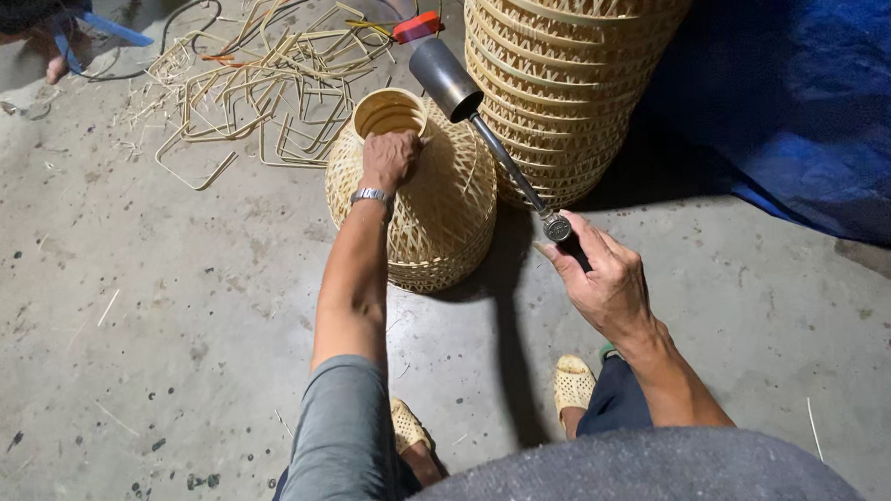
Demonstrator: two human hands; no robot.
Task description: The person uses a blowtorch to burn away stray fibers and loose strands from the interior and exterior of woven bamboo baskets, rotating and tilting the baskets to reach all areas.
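I see my left hand (389,160) gripping the top rim of a small woven basket (434,206). The basket stands upright on the concrete floor (168,323), right in front of my feet. My right hand (599,279) is closed around the handle of a torch (491,138). The torch has a thin metal rod and a dark round nozzle. The nozzle hangs just above the basket, near its open mouth. My two hands are apart, one on each thing. Behind the basket stands a tall stack of baskets (568,65). A pile of bent bamboo strips (268,88) lies on the floor to the left. A blue tarp (809,94) lies on the right.
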